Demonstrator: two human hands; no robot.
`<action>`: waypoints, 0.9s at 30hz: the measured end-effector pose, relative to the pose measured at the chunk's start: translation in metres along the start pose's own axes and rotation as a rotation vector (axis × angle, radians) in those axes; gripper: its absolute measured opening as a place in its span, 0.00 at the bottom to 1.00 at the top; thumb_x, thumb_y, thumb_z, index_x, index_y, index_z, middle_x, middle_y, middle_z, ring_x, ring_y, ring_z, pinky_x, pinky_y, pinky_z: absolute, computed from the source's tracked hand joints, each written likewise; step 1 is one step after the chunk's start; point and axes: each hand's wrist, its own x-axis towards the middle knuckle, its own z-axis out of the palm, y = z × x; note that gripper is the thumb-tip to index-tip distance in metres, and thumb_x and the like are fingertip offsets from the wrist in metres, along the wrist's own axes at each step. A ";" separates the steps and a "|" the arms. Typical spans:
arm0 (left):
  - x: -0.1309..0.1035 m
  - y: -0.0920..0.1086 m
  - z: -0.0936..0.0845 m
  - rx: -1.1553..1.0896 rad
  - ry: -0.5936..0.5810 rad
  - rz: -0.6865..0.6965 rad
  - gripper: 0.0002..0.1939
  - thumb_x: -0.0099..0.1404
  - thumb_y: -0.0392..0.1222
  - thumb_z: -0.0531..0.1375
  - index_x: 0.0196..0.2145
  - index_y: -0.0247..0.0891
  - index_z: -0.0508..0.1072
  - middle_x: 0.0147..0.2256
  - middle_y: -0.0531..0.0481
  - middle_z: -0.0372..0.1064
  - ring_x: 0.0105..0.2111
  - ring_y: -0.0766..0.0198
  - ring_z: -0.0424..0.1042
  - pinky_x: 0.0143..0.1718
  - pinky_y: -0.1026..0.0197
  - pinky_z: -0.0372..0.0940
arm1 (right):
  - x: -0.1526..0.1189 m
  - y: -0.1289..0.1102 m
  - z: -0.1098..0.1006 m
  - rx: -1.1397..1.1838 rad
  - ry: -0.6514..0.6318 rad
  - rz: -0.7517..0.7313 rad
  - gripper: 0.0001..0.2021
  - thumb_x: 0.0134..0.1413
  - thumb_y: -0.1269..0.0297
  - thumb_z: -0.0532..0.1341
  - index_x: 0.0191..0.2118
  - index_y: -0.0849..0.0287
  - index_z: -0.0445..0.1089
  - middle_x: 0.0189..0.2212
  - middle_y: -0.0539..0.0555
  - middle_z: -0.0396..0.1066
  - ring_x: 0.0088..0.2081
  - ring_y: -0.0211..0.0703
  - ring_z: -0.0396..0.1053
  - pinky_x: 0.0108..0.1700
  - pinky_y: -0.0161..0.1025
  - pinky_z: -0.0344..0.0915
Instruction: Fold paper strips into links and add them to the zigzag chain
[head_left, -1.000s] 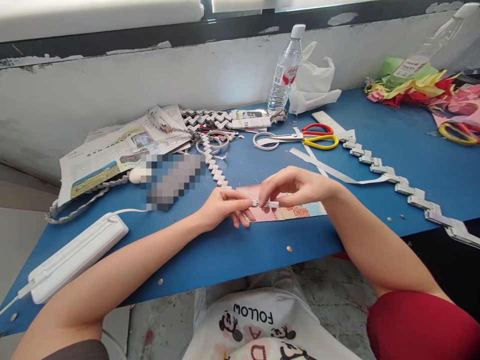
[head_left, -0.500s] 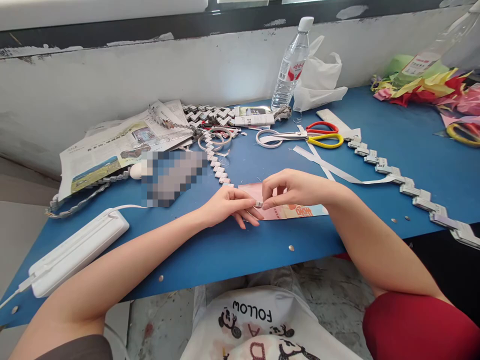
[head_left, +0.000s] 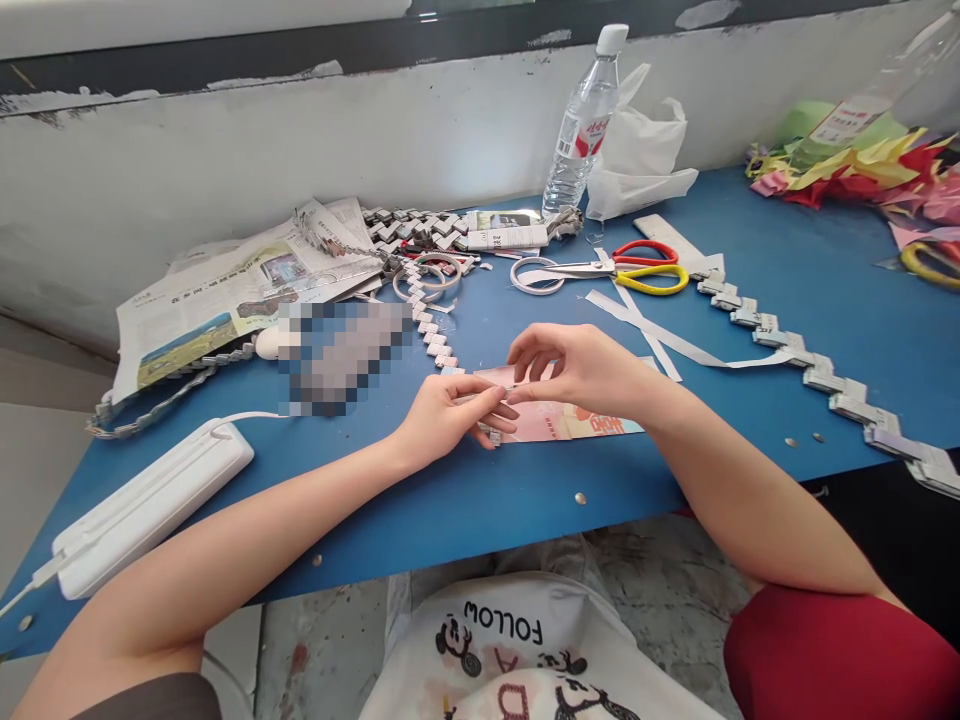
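My left hand is closed on a narrow zigzag chain of folded paper, pinching a small folded piece between thumb and fingers. One bit of the chain pokes out under its fingers, and the rest runs away from the hand toward the back. At the left fingertips, the thumb and a finger of my right hand meet the same small piece; its other fingers are curled above. Fingers hide most of that piece. Beneath both hands lies a pink printed sheet on the blue table.
Scissors with red and yellow handles lie beyond my hands, near tape rolls and paper strips. A wider folded chain crosses the right side. Newspapers, a water bottle and a white power bank stand around.
Both hands have turned slightly and shifted a little up and left. The held piece now shows edge-on, and a bit of chain has come into sight below the left fingers.
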 end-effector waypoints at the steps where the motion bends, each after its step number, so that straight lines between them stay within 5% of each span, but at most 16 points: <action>1: -0.001 0.000 0.000 0.012 0.017 0.026 0.19 0.58 0.53 0.65 0.33 0.31 0.77 0.32 0.40 0.79 0.30 0.55 0.80 0.22 0.63 0.73 | 0.000 -0.001 -0.001 0.050 -0.022 0.032 0.15 0.44 0.55 0.69 0.36 0.59 0.73 0.29 0.53 0.75 0.29 0.40 0.71 0.29 0.36 0.66; 5: -0.003 0.001 -0.001 0.037 0.033 0.082 0.17 0.60 0.51 0.64 0.33 0.31 0.76 0.30 0.42 0.79 0.29 0.56 0.80 0.22 0.64 0.74 | 0.003 -0.003 -0.004 0.158 -0.166 0.114 0.17 0.47 0.49 0.66 0.29 0.61 0.73 0.23 0.52 0.72 0.25 0.39 0.69 0.28 0.35 0.65; 14: -0.002 0.000 -0.001 -0.032 0.001 0.073 0.16 0.59 0.50 0.65 0.32 0.32 0.77 0.29 0.42 0.79 0.27 0.57 0.79 0.21 0.64 0.72 | 0.007 0.003 0.001 0.224 -0.155 0.021 0.20 0.46 0.48 0.68 0.24 0.61 0.66 0.17 0.47 0.66 0.20 0.33 0.63 0.23 0.32 0.59; 23: 0.011 -0.005 -0.009 -0.244 0.155 0.201 0.14 0.52 0.47 0.70 0.35 0.37 0.79 0.28 0.50 0.77 0.27 0.66 0.75 0.25 0.68 0.68 | 0.013 0.003 0.025 0.627 0.185 -0.062 0.19 0.42 0.49 0.71 0.24 0.61 0.69 0.18 0.49 0.69 0.20 0.33 0.65 0.23 0.34 0.65; 27: 0.013 -0.010 -0.010 -0.147 0.175 0.260 0.14 0.56 0.50 0.67 0.24 0.35 0.77 0.23 0.53 0.68 0.21 0.72 0.65 0.21 0.68 0.63 | 0.014 0.003 0.037 0.728 0.147 -0.011 0.20 0.35 0.50 0.74 0.25 0.62 0.71 0.19 0.50 0.72 0.22 0.37 0.70 0.26 0.36 0.70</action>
